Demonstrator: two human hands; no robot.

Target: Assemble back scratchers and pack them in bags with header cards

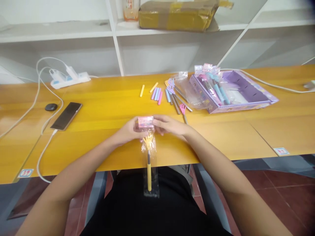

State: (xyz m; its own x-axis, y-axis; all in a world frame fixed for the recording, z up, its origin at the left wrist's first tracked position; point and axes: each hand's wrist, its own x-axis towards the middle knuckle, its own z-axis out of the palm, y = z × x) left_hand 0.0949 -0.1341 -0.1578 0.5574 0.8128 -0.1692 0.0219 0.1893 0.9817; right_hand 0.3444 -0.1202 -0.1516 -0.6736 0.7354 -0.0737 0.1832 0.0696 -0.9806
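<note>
A yellow back scratcher (149, 170) with a claw-shaped head lies inside a clear plastic bag (154, 188) that hangs down past the table's front edge. At the bag's top is a pink printed header card (145, 122). My left hand (131, 131) grips the card's left side, thumb beneath it. On the other side, my right hand (166, 125) pinches the card's right edge. Beyond my right hand lie several loose scratcher heads on metal rods (175, 98), purple, yellow and pink. Short coloured handle tubes (157, 94) are spread beside them.
A purple box (246, 106) at the right holds bagged back scratchers (216, 87). To the left are a phone (66, 116) with a charging cable, a black mouse-like object (51, 107) and a white power strip (71, 81). A taped carton (177, 16) sits on the shelf behind.
</note>
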